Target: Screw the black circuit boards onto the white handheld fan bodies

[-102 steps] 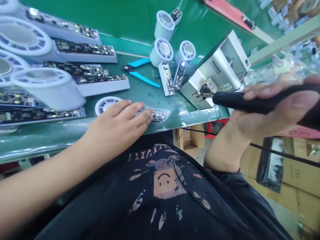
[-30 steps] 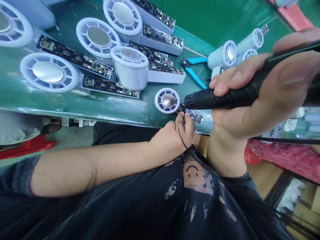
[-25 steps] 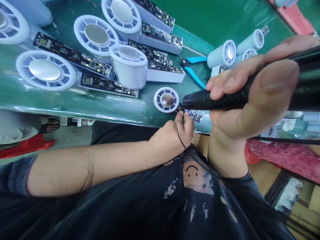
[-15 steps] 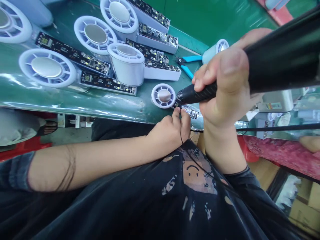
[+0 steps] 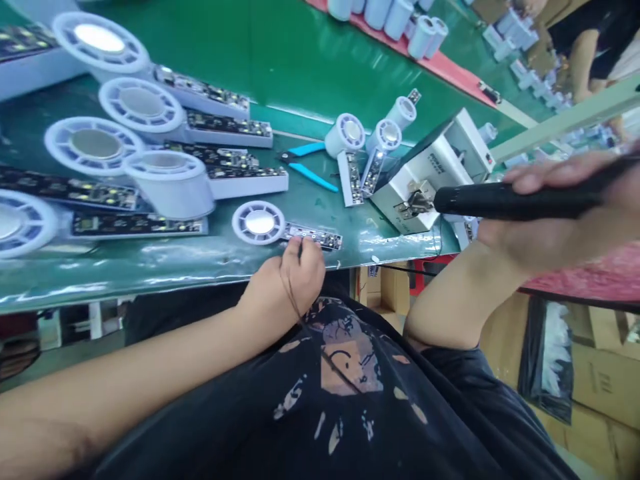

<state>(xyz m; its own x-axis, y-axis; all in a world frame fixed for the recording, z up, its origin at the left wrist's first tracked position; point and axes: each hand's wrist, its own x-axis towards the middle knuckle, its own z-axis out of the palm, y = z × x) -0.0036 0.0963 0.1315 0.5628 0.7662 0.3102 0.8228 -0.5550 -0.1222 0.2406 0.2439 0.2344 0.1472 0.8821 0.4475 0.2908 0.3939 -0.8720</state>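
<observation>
My left hand (image 5: 286, 283) is closed at the table's front edge, its fingers gripping the board end of a small handheld fan (image 5: 260, 223). This fan has a white spoked ring with a silver disc, and a bare circuit board along its handle. In my right hand (image 5: 540, 210), blurred by motion, is a black electric screwdriver (image 5: 487, 201) lying nearly level. The screwdriver's tip is at the front of a grey-and-black screw feeder (image 5: 434, 157), by its metal outlet; whether they touch I cannot tell.
Several fan bodies (image 5: 170, 187) with exposed boards stand on the green table at left. Blue-handled cutters (image 5: 313, 175) lie mid-table beside more fans (image 5: 346, 137). White cylinders (image 5: 397, 19) line a red strip behind. Another person's arm (image 5: 584, 63) shows at far right.
My right hand has moved the screwdriver right, from the fan's board to the screw feeder. My left hand stays on the fan. The view has swung right.
</observation>
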